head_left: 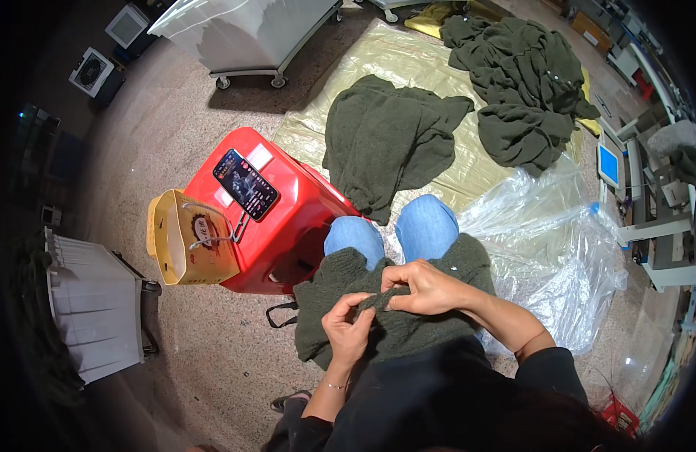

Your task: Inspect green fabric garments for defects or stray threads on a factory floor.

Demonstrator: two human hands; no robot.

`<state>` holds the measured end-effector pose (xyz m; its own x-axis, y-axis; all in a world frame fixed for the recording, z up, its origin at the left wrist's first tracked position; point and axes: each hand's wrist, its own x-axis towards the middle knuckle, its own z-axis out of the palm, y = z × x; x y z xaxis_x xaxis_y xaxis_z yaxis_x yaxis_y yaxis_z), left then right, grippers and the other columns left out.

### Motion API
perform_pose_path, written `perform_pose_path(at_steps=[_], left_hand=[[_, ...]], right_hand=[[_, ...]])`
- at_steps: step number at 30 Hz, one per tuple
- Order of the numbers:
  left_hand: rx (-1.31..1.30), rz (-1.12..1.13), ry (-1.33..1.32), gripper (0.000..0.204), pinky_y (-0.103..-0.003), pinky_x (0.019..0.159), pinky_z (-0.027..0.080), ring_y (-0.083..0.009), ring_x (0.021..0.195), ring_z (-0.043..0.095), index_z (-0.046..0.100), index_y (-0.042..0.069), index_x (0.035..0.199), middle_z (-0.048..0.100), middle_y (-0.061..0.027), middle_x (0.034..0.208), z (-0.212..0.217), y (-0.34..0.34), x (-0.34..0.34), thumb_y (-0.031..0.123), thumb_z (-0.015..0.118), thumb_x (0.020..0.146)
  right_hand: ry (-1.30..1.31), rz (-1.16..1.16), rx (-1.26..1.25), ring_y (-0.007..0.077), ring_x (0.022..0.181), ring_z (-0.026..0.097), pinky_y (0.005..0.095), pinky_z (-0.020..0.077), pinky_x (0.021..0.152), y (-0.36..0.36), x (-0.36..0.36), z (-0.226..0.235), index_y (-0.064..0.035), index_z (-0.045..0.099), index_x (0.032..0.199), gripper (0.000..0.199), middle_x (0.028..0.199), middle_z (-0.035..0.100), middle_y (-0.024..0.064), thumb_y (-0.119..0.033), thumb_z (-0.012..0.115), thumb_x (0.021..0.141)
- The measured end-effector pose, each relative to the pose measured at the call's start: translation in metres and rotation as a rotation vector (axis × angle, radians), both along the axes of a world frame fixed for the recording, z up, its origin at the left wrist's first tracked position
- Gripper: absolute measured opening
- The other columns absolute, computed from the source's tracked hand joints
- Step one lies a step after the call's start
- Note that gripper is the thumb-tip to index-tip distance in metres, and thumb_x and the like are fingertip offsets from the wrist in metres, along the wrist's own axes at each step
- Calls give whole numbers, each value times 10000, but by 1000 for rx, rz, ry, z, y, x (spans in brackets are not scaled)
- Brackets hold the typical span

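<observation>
A dark green knitted garment (408,335) lies across my lap, over my jeans. My left hand (346,325) pinches a folded edge of the knit between thumb and fingers. Close beside it, my right hand (423,290) grips the same edge, fingers bent and pressed together. The two hands nearly meet above my thighs. Whether something small sits between the right fingertips is hidden. Ahead of my knees, another dark green knitted garment (389,139) is spread on a yellowish plastic sheet (302,135).
Left of my knees stands a red plastic stool (287,248) carrying a phone (246,184); a yellow paper box (174,241) hangs at its side. More green knits (525,75) are heaped far right. Clear plastic film (544,264) lies right. Wheeled bins (235,38) stand behind and left.
</observation>
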<state>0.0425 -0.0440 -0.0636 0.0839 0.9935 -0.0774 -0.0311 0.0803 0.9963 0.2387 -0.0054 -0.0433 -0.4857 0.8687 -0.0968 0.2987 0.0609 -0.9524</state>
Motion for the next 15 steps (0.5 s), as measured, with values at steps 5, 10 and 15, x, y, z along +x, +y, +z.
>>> perform_pose_path(at_steps=[5, 10, 15], left_hand=[[1, -93, 41, 150, -165, 602, 396, -18, 696, 507, 666, -25, 948, 623, 31, 829, -1, 5, -8, -36, 687, 800], [-241, -148, -203, 151, -160, 616, 400, -13, 695, 524, 662, -32, 954, 635, 18, 833, 1, 9, -13, -10, 701, 810], [-375, -108, -335, 193, -173, 658, 443, -37, 712, 582, 654, -37, 983, 671, -20, 852, -2, 17, -11, -40, 696, 795]], right_hand=[[-2, 196, -197, 123, 603, 428, 316, 355, 540, 8, 8, 5, 7, 597, 875, 195, 667, 519, 100, -145, 686, 791], [11, 106, -87, 157, 515, 422, 342, 340, 490, -1, 2, 18, 1, 566, 844, 155, 610, 480, 126, -118, 644, 785], [-13, -14, 137, 296, 512, 486, 377, 386, 498, -10, -3, 10, 8, 526, 823, 164, 649, 527, 174, -99, 627, 750]])
